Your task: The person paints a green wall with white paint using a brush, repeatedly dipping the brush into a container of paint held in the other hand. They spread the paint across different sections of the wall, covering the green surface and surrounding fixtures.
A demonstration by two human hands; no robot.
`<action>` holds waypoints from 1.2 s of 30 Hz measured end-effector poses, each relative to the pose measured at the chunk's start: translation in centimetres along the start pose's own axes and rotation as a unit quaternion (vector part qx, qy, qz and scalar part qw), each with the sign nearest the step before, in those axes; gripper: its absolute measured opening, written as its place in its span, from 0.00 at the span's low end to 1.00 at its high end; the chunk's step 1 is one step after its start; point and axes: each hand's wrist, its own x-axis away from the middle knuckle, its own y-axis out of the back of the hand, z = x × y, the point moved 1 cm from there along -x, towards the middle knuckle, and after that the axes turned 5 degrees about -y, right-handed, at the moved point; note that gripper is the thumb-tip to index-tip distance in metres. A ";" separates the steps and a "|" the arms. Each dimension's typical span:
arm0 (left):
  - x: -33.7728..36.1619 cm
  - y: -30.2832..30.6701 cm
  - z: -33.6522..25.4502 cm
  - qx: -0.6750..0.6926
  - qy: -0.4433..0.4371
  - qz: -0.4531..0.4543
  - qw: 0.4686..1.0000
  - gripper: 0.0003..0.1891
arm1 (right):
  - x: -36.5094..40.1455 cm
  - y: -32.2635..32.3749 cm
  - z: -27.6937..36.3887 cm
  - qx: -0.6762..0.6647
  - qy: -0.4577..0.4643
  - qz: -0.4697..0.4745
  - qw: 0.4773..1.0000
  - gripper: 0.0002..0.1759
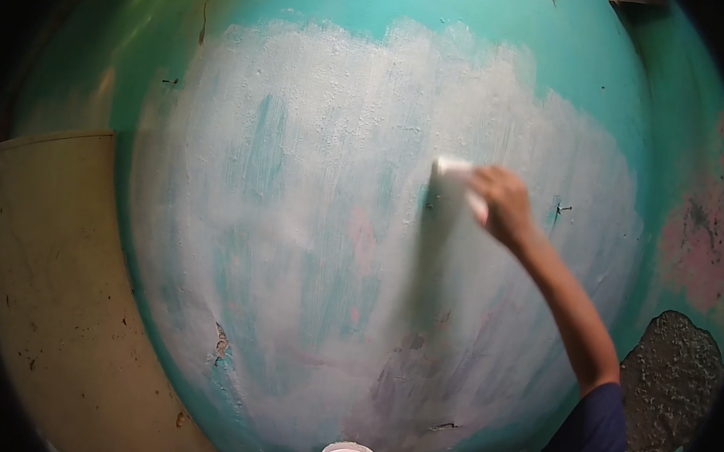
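My right hand point(504, 207) is closed around a paintbrush point(452, 167), its pale head pressed to or just off the wall; motion blur hides the exact contact. Behind it, a large patch of thin white paint point(318, 134) covers the turquoise wall point(583, 62) in vertical streaks, with turquoise showing through in places. A shadow falls below the brush. At the bottom edge stands a tub point(350, 445) with white paint inside, only partly in view. My left hand is out of sight.
A tan board point(56, 275) leans at the left. Nails point(563, 209) stick out of the wall right of my hand and at upper left point(170, 81). Bare rough plaster point(672, 373) shows at lower right, and a chipped spot point(221, 343) at lower left.
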 end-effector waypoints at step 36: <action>2.0 2.3 0.5 0.004 0.019 0.002 1.000 0.38 | 9.9 1.0 7.5 -0.086 -0.072 0.037 0.993 0.18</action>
